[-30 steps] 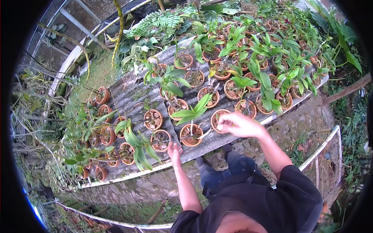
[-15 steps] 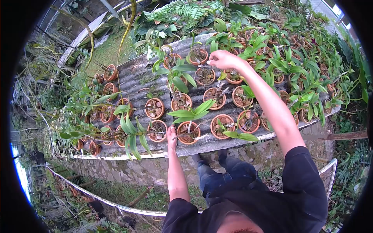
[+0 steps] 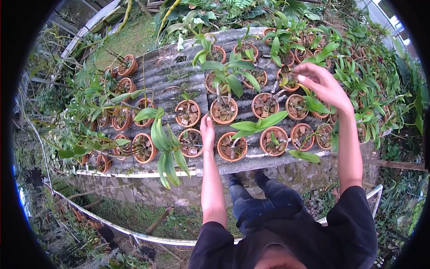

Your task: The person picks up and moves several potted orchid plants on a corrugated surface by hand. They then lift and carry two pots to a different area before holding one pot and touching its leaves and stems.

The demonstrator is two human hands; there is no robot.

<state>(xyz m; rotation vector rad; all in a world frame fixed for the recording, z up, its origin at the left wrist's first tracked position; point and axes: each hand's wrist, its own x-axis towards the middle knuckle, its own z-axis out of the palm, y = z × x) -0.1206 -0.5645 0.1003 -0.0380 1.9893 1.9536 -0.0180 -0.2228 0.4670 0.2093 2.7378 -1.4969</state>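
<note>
My left hand (image 3: 207, 134) is stretched out low between the clay pots, its fingers extended and holding nothing. To its left sits a pot of brown chips (image 3: 191, 142), and to its right a pot with a broad-leaved plant (image 3: 232, 146). Just above its fingertips is another pot with a tall leafy plant (image 3: 224, 110). My right hand (image 3: 320, 84) hovers farther back over the right side, thumb and fingers apart with a gap between them. Right beside its fingertips is a potted plant with a yellowish leaf (image 3: 284, 81).
Rows of potted plants stand on a corrugated grey sheet (image 3: 165, 80) with a pale front edge (image 3: 134, 174). Dense leafy pots (image 3: 358, 85) crowd the right end. A pot with long drooping leaves (image 3: 144, 148) stands at left. Below runs a stone path (image 3: 179, 190).
My right hand has moved right, from a closed pose above a pot to an open one near the yellowish leaf. My left hand has slid slightly deeper between the pots. The view has shifted.
</note>
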